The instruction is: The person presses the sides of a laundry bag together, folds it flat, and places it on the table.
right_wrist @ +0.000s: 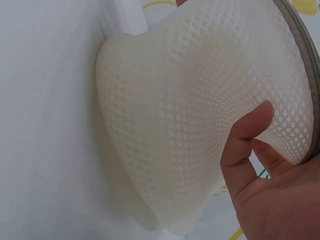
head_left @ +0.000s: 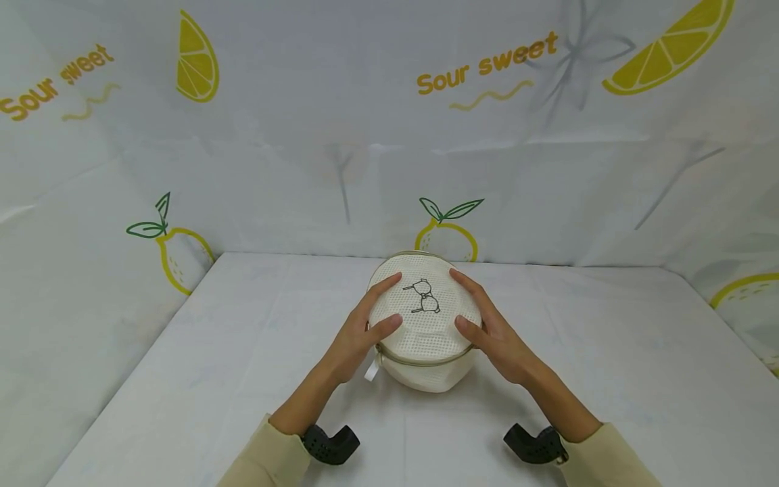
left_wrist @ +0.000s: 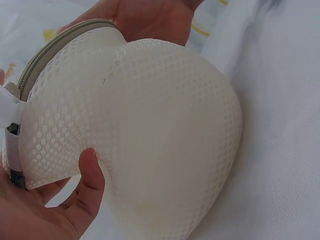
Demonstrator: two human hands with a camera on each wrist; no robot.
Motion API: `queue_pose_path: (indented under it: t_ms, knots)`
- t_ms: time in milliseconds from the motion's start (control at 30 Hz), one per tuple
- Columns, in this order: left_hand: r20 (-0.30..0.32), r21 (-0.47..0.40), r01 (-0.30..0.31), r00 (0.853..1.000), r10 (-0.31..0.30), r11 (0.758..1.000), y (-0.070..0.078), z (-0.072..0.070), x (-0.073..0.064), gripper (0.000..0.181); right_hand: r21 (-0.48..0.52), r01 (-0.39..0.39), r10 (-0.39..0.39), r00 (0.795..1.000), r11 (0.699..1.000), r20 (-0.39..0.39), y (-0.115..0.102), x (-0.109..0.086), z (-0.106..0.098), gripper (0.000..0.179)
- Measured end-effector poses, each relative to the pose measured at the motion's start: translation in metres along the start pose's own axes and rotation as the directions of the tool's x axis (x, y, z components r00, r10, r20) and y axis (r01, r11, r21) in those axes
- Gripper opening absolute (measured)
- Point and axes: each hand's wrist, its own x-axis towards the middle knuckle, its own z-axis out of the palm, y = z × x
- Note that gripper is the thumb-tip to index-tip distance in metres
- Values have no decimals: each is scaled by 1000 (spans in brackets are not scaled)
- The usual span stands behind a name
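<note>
A round cream mesh laundry bag (head_left: 425,338) stands on the table, its top tilted toward me and printed with a small line drawing of animals. My left hand (head_left: 358,337) grips its left side, thumb and a fingertip on the top. The right side is held the same way by my right hand (head_left: 502,341). In the left wrist view, a zipper (left_wrist: 50,52) runs round the rim, and the mesh wall (left_wrist: 170,120) bulges below it. The right wrist view shows the wall (right_wrist: 160,120) creased near my curled finger (right_wrist: 240,150). Whatever is inside the bag is hidden.
A white cloth (head_left: 243,379) covers the table. Behind it hangs a white backdrop (head_left: 292,101) printed with lemons and lettering. A small white tag (head_left: 372,369) sticks out from the bag's left side. Black wrist mounts (head_left: 331,445) sit at both sleeves.
</note>
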Motion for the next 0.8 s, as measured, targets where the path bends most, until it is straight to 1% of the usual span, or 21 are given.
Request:
queue_pose_path:
  t_ms: [100, 200, 333, 467, 600, 700, 800]
  knots:
    - [3, -22, 0, 1000, 0, 1000, 0, 0, 0, 67, 26, -17, 16, 1000, 1000, 15, 0, 0, 0, 62]
    - [9, -53, 1, 1000, -1, 999, 0, 1, 0, 66, 115, -29, 25, 999, 993, 41, 0, 0, 1, 61]
    - [10, -51, 4, 1000, -3, 999, 0, 1, -1, 64, 229, -46, 32, 997, 972, 67, 0, 0, 3, 62]
    - [11, -40, 9, 1000, -9, 999, -1, 1, -2, 63, 255, -52, 37, 997, 965, 62, -1, 0, 3, 62]
    - [12, -61, 24, 1000, -23, 998, -2, 1, -1, 63, 260, -48, 33, 997, 964, 64, -1, 0, 4, 63]
    - [13, -92, 31, 999, -30, 995, -2, 0, -1, 63, 252, -41, 24, 997, 967, 67, -1, 1, 3, 63]
    - [11, -99, 14, 1000, -13, 995, -3, 0, -1, 62, 269, -39, 19, 997, 962, 75, -1, 1, 4, 63]
